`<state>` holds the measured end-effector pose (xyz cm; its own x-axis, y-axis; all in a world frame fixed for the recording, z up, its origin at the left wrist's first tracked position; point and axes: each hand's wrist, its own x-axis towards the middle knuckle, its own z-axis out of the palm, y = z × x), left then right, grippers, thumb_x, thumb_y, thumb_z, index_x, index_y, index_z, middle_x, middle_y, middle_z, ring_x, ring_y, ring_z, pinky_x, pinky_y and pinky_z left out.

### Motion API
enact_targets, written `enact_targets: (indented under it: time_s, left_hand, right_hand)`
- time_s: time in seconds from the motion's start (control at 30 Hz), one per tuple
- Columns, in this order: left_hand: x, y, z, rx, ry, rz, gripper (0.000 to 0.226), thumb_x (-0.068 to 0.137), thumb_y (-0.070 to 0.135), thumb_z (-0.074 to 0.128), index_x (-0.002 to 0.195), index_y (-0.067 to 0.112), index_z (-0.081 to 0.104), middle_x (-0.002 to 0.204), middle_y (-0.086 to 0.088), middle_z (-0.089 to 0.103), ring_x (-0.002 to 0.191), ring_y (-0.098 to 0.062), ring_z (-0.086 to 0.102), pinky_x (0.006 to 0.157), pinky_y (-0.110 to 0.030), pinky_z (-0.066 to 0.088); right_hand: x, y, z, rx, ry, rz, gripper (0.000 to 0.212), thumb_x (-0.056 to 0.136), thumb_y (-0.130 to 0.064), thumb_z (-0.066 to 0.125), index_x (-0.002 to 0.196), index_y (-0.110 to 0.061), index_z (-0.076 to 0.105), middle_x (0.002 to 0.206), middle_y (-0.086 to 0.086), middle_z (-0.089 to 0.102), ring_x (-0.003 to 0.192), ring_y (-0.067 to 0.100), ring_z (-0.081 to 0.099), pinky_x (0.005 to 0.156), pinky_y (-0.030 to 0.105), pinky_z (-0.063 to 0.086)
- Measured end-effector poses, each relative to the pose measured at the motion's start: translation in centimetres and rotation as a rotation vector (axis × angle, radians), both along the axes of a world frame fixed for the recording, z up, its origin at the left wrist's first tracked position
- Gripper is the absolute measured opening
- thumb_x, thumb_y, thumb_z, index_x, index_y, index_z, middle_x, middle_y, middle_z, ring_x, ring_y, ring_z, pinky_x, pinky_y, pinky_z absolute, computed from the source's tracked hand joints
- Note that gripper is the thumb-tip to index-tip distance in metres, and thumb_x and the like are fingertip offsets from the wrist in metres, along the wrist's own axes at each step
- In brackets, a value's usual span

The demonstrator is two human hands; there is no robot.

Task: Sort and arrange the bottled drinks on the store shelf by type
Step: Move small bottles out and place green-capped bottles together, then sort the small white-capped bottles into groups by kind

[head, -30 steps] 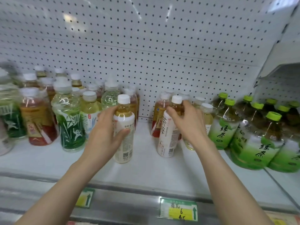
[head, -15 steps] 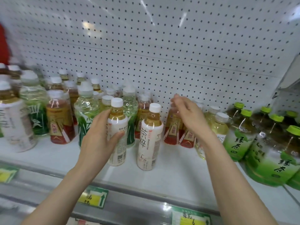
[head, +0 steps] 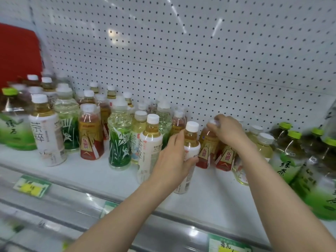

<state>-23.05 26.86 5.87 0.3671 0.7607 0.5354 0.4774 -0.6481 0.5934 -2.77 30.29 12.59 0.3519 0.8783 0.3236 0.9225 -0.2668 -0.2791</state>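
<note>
Sorting on a shelf (head: 214,197) hemmed at the right end by big green-capped bottles (head: 289,160). Wrapping the left grip (head: 172,160) round a white-label bottle (head: 191,138) near the front edge, likely to set it with its twin (head: 151,148) just beside. Curling the right grip (head: 227,131) over the cap of a red-label bottle (head: 206,151) behind, probably to lift it clear of pale yellow bottles (head: 264,146) close alongside.

Setting: retail shop, drinks aisle. Evidence: white perforated back panel (head: 200,60) from 10 to 2 o'clock; white shelf (head: 209,202) crowded with labelled bottled drinks (head: 119,139) of several brands; green-and-yellow price tags (head: 32,186) in the rail (head: 60,200) along the shelf edge, 5 to 8 o'clock.
</note>
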Motion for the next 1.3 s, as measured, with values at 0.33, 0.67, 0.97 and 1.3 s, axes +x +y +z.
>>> enact_targets:
  time_s: [0.33, 0.67, 0.97, 1.3]
  left_hand:
    - [-7.9, -1.3, -1.3, 0.149, -0.041, 0.001, 0.075, 0.081, 0.051, 0.068, 0.144, 0.033, 0.033, 0.132, 0.021, 0.044, 0.119, 0.000, 0.044, 0.097, -0.022, 0.040]
    - [-8.1, -1.0, -1.3, 0.170, 0.050, 0.140, 0.083, 0.078, 0.055, 0.068, 0.145, 0.017, 0.037, 0.140, 0.001, 0.046, 0.127, -0.019, 0.041, 0.103, -0.035, 0.036]
    - [-7.3, -0.4, -2.3, 0.183, -0.018, 0.161, 0.072, 0.077, 0.052, 0.065, 0.135, 0.019, 0.039, 0.148, -0.004, 0.026, 0.140, -0.025, 0.025, 0.113, -0.041, 0.025]
    - [-7.5, -0.6, -2.4, 0.162, -0.031, 0.155, 0.072, 0.079, 0.051, 0.069, 0.137, 0.021, 0.040, 0.149, 0.001, 0.025, 0.138, -0.015, 0.026, 0.108, -0.031, 0.023]
  right_hand:
    - [-7.5, -1.5, -0.7, 0.066, 0.089, 0.203, 0.053, 0.093, -0.047, 0.059, 0.134, -0.013, 0.053, 0.122, 0.008, 0.063, 0.097, 0.019, 0.057, 0.078, 0.029, 0.041]
    - [-1.8, -2.3, -2.7, 0.355, 0.021, -0.109, 0.048, 0.101, -0.036, 0.043, 0.142, -0.011, 0.045, 0.134, 0.016, 0.054, 0.122, 0.031, 0.049, 0.099, 0.041, 0.041]
    - [3.1, -0.6, -2.1, 0.201, 0.129, -0.187, 0.037, 0.101, -0.026, 0.046, 0.133, -0.009, 0.044, 0.132, 0.017, 0.044, 0.112, 0.038, 0.054, 0.091, 0.043, 0.043]
    - [-4.4, -0.3, -3.2, 0.300, 0.154, 0.076, 0.043, 0.100, -0.036, 0.048, 0.138, -0.017, 0.049, 0.139, 0.007, 0.046, 0.121, 0.024, 0.050, 0.090, 0.030, 0.035]
